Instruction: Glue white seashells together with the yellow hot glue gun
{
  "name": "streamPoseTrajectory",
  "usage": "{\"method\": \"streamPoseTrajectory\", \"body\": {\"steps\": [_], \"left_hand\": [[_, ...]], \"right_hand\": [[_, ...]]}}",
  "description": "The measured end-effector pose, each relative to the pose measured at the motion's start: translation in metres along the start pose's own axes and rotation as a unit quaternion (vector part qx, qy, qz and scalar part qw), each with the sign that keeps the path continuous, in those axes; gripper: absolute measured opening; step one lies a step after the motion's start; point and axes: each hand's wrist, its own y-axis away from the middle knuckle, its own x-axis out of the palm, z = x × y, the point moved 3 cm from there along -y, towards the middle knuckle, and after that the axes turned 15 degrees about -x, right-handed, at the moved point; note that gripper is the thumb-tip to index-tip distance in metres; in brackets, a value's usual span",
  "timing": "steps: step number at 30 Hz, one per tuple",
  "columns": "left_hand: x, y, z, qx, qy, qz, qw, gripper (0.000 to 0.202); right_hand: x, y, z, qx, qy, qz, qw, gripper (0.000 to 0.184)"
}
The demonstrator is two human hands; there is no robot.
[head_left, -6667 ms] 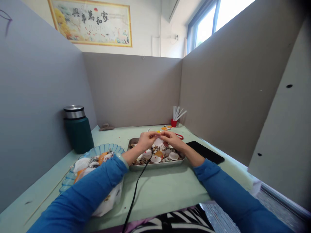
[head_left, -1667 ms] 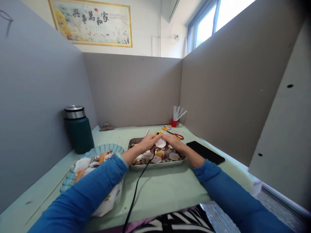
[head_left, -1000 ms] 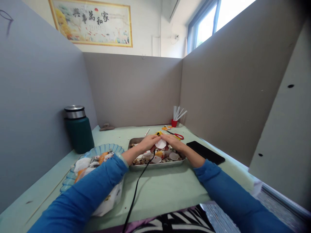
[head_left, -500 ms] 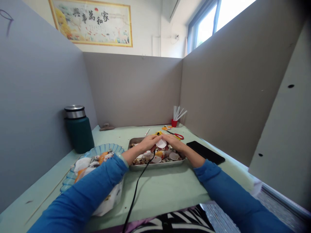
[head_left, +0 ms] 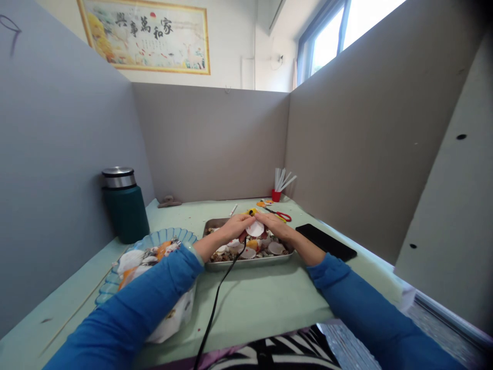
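Note:
Over a metal tray (head_left: 246,263) of seashells, both my hands meet with a white seashell (head_left: 254,228) between them. My left hand (head_left: 238,226) closes on the shell's left side, its fingertips near those of the other hand. My right hand (head_left: 271,224) is closed on the shell from the right. A black cord (head_left: 217,295) runs up from the table's front edge and ends beneath my left hand; what it joins is hidden. Just beyond my fingertips shows a small yellow object with a black spot (head_left: 251,211), partly covered. White, orange and brown shells fill the tray.
Left of the tray stands a blue scalloped plate (head_left: 185,235) heaped with shells, with a green flask (head_left: 126,210) behind. To the right lie a black phone (head_left: 325,241) and scissors (head_left: 283,216). A red cup (head_left: 276,195) holds white sticks. Grey partitions (head_left: 211,144) enclose the table.
The white shell has shifted and tilted very slightly between my fingers. My hands and arms otherwise keep nearly the same position.

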Motion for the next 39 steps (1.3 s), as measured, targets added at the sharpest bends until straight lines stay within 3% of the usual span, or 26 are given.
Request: {"method": "streamPoseTrajectory", "body": {"steps": [13,29,39], "left_hand": [[-0.0009,-0.0013,0.0018,0.026,-0.035,-0.012,0.999,0.052],[-0.0003,-0.0005,-0.0004,-0.001,0.012,-0.010,1.000,0.047],[0.0000,-0.0009,0.0007,0.003,0.023,0.001,1.000,0.044]], "right_hand": [[0.0001,-0.0016,-0.0039,-0.004,-0.003,-0.005,1.000,0.046],[0.0009,-0.0001,0.0045,-0.005,0.001,0.001,1.000,0.058],[-0.0004,-0.0004,-0.0018,-0.009,-0.001,-0.002,1.000,0.054]]}}
